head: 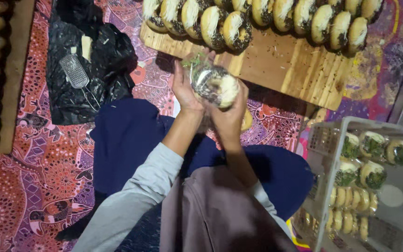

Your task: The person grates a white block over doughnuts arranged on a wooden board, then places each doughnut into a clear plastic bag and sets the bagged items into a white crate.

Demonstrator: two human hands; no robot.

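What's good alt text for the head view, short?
Seen from above, a seated person's left hand and right hand hold a topped doughnut in a clear plastic bag. Ahead, a wooden board carries a row of similar doughnuts; a white crate of wrapped ones sits to the right, on a patterned red cloth.

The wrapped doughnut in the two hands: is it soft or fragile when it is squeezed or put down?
The wrapped doughnut is probably soft, so both hands cup it. Its shredded topping looks loose and may shed, as crumbs lie on the wooden board. The clear wrap seems thin and crinkly, perhaps slippery.
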